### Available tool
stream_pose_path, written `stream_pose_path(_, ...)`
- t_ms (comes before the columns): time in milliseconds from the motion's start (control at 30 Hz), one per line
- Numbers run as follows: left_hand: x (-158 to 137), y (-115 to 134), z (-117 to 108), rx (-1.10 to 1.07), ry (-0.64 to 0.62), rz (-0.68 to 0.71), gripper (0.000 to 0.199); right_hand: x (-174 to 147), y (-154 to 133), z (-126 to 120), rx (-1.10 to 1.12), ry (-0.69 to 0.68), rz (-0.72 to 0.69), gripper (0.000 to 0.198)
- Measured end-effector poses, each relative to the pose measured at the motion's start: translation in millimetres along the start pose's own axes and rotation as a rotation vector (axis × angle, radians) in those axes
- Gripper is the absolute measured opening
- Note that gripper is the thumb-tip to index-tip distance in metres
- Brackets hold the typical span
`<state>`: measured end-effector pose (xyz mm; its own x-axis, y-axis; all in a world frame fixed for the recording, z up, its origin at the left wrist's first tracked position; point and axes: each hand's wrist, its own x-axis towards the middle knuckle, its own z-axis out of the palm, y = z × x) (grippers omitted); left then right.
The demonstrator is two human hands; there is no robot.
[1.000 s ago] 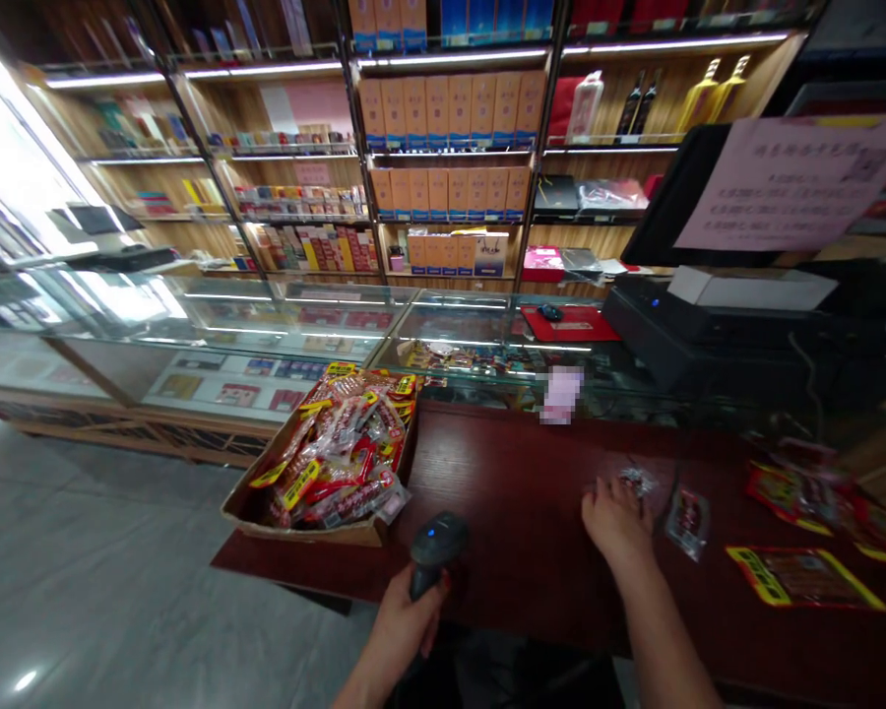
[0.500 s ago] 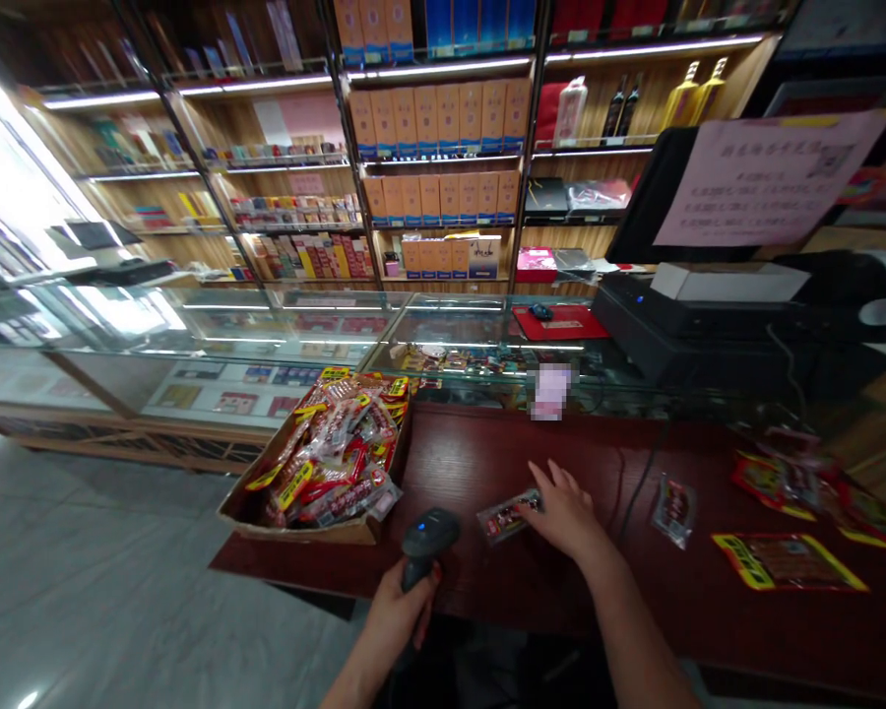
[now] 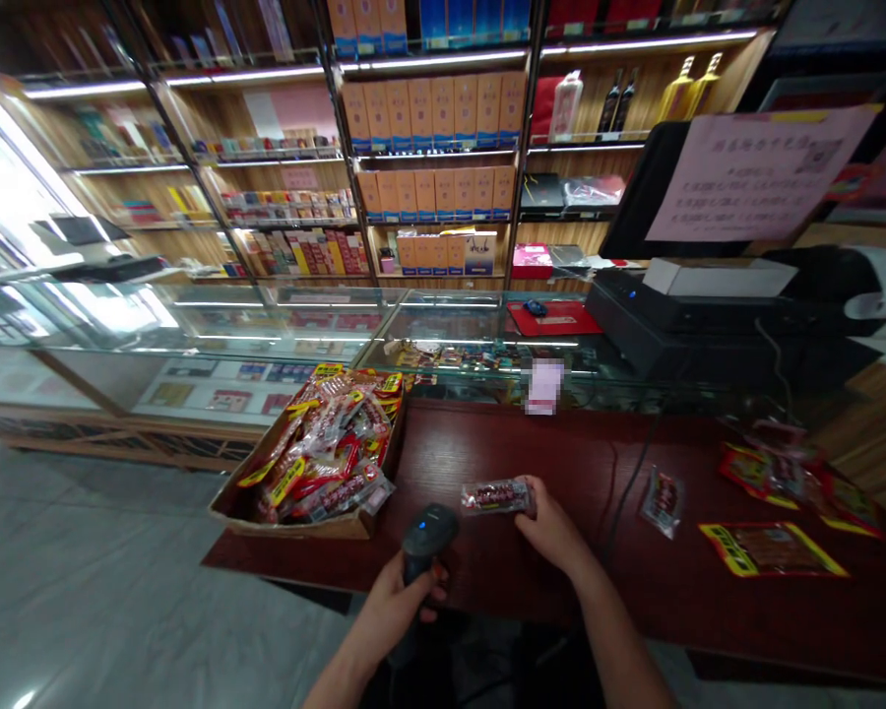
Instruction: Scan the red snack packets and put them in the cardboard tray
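My left hand (image 3: pixel 406 598) is wrapped round the handle of a dark barcode scanner (image 3: pixel 431 532), whose head shows a small blue light. Between the fingers of my right hand (image 3: pixel 547 517) is the right end of a small clear snack packet (image 3: pixel 496 496) with dark red contents. The packet lies roughly level, just right of the scanner's head, over the dark red wooden table (image 3: pixel 458 443). To the left stands an open cardboard box (image 3: pixel 295 528) heaped with snack packets in clear, red and yellow wrapping.
Right of my hands lie a small clear packet (image 3: pixel 663 502), a flat yellow-edged packet (image 3: pixel 772 548) and a pile of red packets (image 3: pixel 764 475). Behind are a glass display counter (image 3: pixel 458 315), a monitor with a pink paper sheet (image 3: pixel 760 177) and a black cable (image 3: pixel 639 473).
My right hand has closed on the snack packet's right end, and the packet has turned from slanted to nearly level. The scanner stays in my left hand. The view has shifted slightly.
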<state>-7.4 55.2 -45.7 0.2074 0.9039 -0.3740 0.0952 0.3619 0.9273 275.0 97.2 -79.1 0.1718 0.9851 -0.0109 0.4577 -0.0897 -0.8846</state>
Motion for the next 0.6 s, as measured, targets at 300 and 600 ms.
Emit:
stream_pose_path(300,-13.2,29.8,30.6,0.096,0.023,0.073,0.034,-2.7,8.7,5.6,0.285,0.083,0.107,0.05)
stream_pose_path(600,-17.4,38.9,71.5,0.131,-0.036,0.101,0.017,-6.3,8.0,2.8,0.485,0.052,0.097,0.051)
